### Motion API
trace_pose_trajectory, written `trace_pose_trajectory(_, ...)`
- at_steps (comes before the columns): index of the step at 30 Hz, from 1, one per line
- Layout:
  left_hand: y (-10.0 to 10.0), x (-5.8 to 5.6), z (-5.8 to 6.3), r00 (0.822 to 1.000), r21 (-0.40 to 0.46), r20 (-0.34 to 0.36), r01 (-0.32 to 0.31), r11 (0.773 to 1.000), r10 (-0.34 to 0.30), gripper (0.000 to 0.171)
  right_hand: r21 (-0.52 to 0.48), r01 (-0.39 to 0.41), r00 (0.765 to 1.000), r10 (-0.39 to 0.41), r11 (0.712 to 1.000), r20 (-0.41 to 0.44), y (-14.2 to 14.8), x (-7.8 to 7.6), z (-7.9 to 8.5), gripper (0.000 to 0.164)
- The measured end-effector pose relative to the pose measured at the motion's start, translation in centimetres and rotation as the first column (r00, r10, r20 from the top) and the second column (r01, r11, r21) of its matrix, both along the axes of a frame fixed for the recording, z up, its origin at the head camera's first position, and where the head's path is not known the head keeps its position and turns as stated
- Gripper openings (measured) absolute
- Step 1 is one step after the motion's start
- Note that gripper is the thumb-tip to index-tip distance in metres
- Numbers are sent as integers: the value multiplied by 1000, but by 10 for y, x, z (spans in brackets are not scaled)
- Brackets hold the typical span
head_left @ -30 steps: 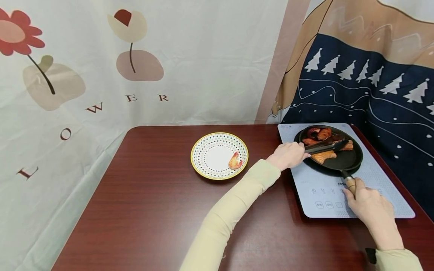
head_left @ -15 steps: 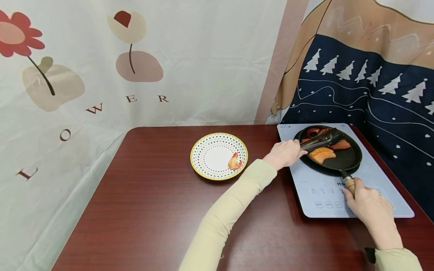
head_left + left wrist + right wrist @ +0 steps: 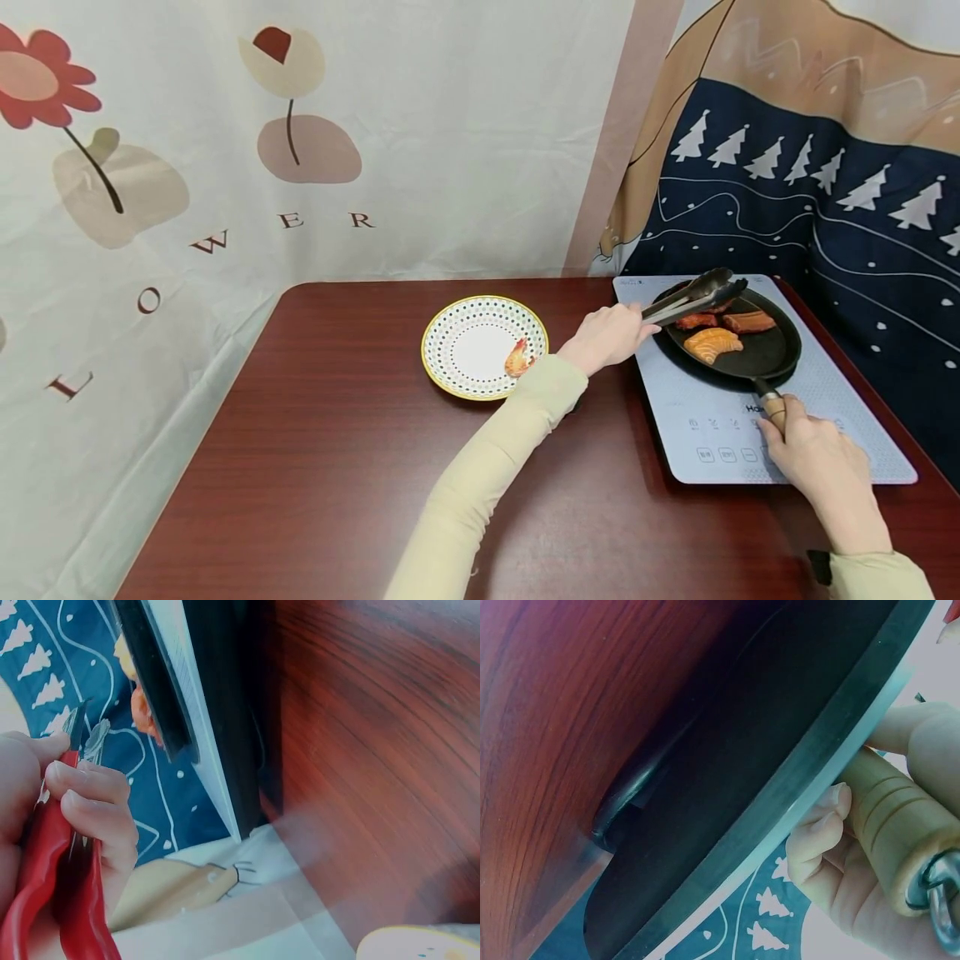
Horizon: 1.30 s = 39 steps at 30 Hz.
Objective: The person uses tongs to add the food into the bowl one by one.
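My left hand [image 3: 609,337] grips a pair of tongs [image 3: 686,302], whose red handles show in the left wrist view. The tong tips hover above the far left part of a black frying pan [image 3: 757,360]; whether they hold anything I cannot tell. In the pan lie an orange salmon-like piece with pale stripes [image 3: 712,343], a brownish-red slab [image 3: 750,322] and a red piece [image 3: 697,321], partly behind the tongs. My right hand [image 3: 821,450] holds the pan's wooden handle [image 3: 904,825]. A white dotted plate [image 3: 480,304] carries an orange-red, shrimp-like piece [image 3: 517,358].
Under the pan is a pale induction cooktop [image 3: 697,450], at the right end of the dark red table [image 3: 322,433]. My left forearm crosses in front of the plate and overlaps its lower right rim. Printed curtains [image 3: 465,150] hang behind the table.
My left hand has drawn back left and the tongs have lifted from the food toward the pan's far edge. The dark red curled piece is no longer visible there. My right hand stays put.
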State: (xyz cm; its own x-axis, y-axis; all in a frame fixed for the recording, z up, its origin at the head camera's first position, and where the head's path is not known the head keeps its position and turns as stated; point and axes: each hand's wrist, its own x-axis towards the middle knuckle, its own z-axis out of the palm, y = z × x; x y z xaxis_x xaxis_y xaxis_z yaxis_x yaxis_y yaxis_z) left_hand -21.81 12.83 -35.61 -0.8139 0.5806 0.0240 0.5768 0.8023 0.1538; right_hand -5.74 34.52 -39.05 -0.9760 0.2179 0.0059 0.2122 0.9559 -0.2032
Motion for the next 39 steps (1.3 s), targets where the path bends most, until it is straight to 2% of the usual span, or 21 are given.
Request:
trace_pose_trajectory(17, -65, -1, 10, 997, 123, -25, -73, 990, 77, 41, 3, 3, 1000, -3, 1000, -14, 0, 1, 0, 44)
trace_pose_trajectory(24, -93, 4, 8, 991, 135, -89, -87, 987, 100, 40, 10, 0, 1000, 0, 1000, -23, 0, 2, 1, 45)
trace_pose_trajectory(28, -109, 8, 3, 992, 155, -63, -102, 983, 112, 40, 10, 0, 1000, 0, 1000, -27, 0, 2, 0, 45)
trace_pose_trajectory(31, -121, 12, -2, 990, 172, -14, -137, 976, 142, 39, 10, -1, 1000, 1, 1000, -29, 0, 1, 0, 45)
trace_pose_trajectory(36, -139, 20, -10, 980, 203, 28, -198, 959, 197, 38, 15, -1, 1000, 2, 1000, -32, 0, 1, -1, 45)
trace_pose_trajectory(39, -150, 27, -13, 973, 206, 19, -228, 951, 229, 40, 17, -1, 1000, 2, 1000, -30, -1, 0, -2, 45)
